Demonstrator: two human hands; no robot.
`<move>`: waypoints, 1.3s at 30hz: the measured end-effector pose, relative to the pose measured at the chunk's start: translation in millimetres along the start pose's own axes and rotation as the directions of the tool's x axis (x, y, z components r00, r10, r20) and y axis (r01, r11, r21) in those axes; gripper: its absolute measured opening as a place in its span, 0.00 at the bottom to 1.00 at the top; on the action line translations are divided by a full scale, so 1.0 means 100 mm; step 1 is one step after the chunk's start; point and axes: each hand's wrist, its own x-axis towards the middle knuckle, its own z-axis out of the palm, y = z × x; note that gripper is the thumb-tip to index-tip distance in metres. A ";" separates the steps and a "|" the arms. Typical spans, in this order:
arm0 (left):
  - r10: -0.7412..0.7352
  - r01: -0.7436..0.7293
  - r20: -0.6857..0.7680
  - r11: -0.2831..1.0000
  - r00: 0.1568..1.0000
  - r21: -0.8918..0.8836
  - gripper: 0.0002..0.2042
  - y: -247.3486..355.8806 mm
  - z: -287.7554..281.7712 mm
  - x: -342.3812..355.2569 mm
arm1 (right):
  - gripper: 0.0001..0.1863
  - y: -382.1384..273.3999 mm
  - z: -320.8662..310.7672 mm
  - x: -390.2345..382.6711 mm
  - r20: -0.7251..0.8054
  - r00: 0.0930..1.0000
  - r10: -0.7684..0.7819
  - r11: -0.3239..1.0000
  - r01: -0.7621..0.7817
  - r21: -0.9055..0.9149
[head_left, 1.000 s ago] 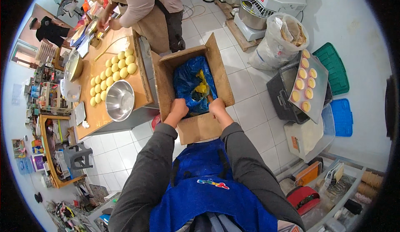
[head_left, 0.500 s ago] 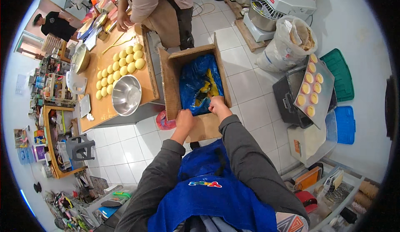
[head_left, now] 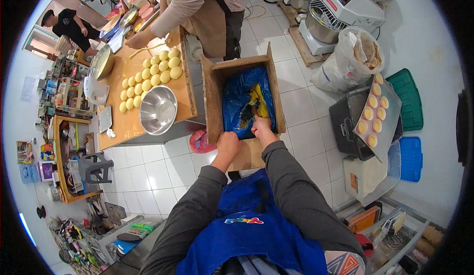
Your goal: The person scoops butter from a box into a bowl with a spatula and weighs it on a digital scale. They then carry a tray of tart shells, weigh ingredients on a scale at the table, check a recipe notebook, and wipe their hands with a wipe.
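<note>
In front of me stands an open cardboard box (head_left: 212,102) lined with a blue plastic bag (head_left: 237,94). Inside the bag lies soft yellow stuff (head_left: 264,109), with dark gaps beside it. My left hand (head_left: 228,145) is closed at the near left corner of the box, gripping the bag's edge. Over the near right part of the bag, my right hand (head_left: 263,126) is closed next to the yellow stuff. A short brown stick-like piece shows at its fingertips, but I cannot make out what it is.
On the left, a wooden table (head_left: 123,134) bears a steel bowl (head_left: 158,110) and several dough balls (head_left: 154,69). A co-worker (head_left: 195,8) stands behind it. A pink plastic bag (head_left: 201,142) lies by the box. To the right are a sack (head_left: 345,70), a tray of tarts (head_left: 382,109) and a dough mixer (head_left: 340,8).
My view has shifted, so the scene sits farther right and slightly lower. My right hand has turned, with fingers pointing into the bag. The co-worker's arm has moved over the table.
</note>
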 end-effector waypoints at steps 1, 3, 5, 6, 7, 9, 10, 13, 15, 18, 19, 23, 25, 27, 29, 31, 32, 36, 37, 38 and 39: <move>0.006 -0.006 0.011 1.000 1.000 0.008 0.10 0.01 -0.02 0.00 | 0.08 0.01 0.00 0.02 -0.016 1.000 -0.003 0.999 0.002 -0.042; 0.012 -0.012 0.007 1.000 1.000 0.002 0.10 0.04 -0.07 -0.01 | 0.06 0.01 -0.04 0.05 0.012 1.000 0.010 1.000 -0.010 0.013; 0.008 -0.008 0.008 1.000 1.000 -0.009 0.10 0.01 -0.06 -0.04 | 0.06 0.04 -0.04 0.02 0.040 0.999 0.028 0.998 -0.031 0.057; 0.004 -0.004 0.003 1.000 1.000 -0.015 0.10 -0.01 -0.06 -0.05 | 0.05 0.06 -0.02 0.00 0.014 0.999 0.030 0.998 -0.030 0.046; 0.002 -0.002 0.000 1.000 1.000 -0.021 0.10 -0.01 -0.06 -0.06 | 0.07 0.07 -0.03 0.00 -0.016 0.999 0.030 0.999 -0.029 0.037; 0.022 -0.021 0.001 0.999 1.000 -0.042 0.10 -0.02 -0.06 -0.10 | 0.05 0.08 -0.06 0.01 -0.005 0.999 0.032 0.998 -0.032 0.048; 0.040 -0.040 0.000 0.997 0.999 -0.060 0.10 -0.02 -0.07 -0.11 | 0.04 0.08 -0.08 0.01 0.009 0.999 0.036 0.997 -0.036 0.061; 0.077 -0.077 -0.016 0.996 0.997 -0.040 0.10 -0.02 -0.10 -0.13 | 0.09 0.09 -0.12 0.00 0.011 1.000 0.008 0.997 -0.009 0.079; 0.085 -0.086 -0.019 0.996 0.996 -0.037 0.10 -0.04 -0.09 -0.11 | 0.08 0.09 -0.12 -0.02 0.024 1.000 0.004 0.994 -0.006 0.108; 0.054 -0.054 -0.011 0.998 0.998 -0.027 0.10 -0.06 -0.08 -0.11 | 0.07 0.06 -0.09 -0.17 0.062 0.998 -0.024 0.997 0.019 0.079; 0.023 -0.024 -0.011 1.000 1.000 -0.013 0.10 -0.06 -0.08 -0.10 | 0.06 0.04 -0.08 -0.21 0.094 0.994 -0.056 0.998 0.053 0.033; -0.017 0.017 -0.003 1.000 1.000 -0.019 0.10 -0.04 -0.10 -0.03 | 0.07 -0.11 -0.06 -0.19 0.118 0.976 -0.181 0.983 0.181 0.008; -0.016 0.016 0.027 1.000 0.999 -0.010 0.11 -0.03 -0.12 -0.04 | 0.07 -0.13 -0.11 -0.16 0.160 0.974 -0.162 0.985 0.150 0.083; 0.005 -0.005 0.024 1.000 1.000 0.000 0.11 -0.03 -0.16 -0.03 | 0.05 -0.12 -0.16 -0.17 0.153 0.977 -0.149 0.988 0.142 0.058; 0.012 -0.012 0.030 1.000 0.999 -0.004 0.11 -0.07 -0.10 -0.05 | 0.05 -0.07 -0.22 -0.23 0.205 0.976 -0.069 0.986 0.035 0.162; -0.007 0.009 0.036 0.999 0.999 -0.044 0.11 -0.08 -0.11 -0.04 | 0.05 -0.02 -0.26 -0.27 0.239 0.970 -0.045 0.967 -0.017 0.255; 0.004 -0.003 0.038 0.999 0.999 -0.047 0.11 -0.05 -0.13 -0.05 | 0.06 -0.01 -0.29 -0.28 0.278 0.960 -0.029 0.935 -0.072 0.347; 0.040 -0.038 0.048 0.999 0.998 -0.035 0.11 -0.03 -0.15 -0.06 | 0.07 0.07 -0.38 -0.41 0.309 0.951 0.011 0.908 -0.139 0.395; 0.036 -0.035 0.032 0.999 0.999 -0.041 0.11 -0.06 -0.12 -0.05 | 0.07 0.11 -0.38 -0.47 0.307 0.952 0.005 0.908 -0.133 0.397; 0.042 -0.041 0.030 0.998 0.999 -0.043 0.11 -0.09 -0.09 -0.05 | 0.07 0.16 -0.38 -0.54 0.308 0.951 -0.006 0.907 -0.124 0.402; 0.063 -0.063 -0.002 0.997 0.998 -0.042 0.10 -0.12 -0.06 -0.05 | 0.07 0.20 -0.39 -0.61 0.309 0.951 -0.019 0.906 -0.115 0.408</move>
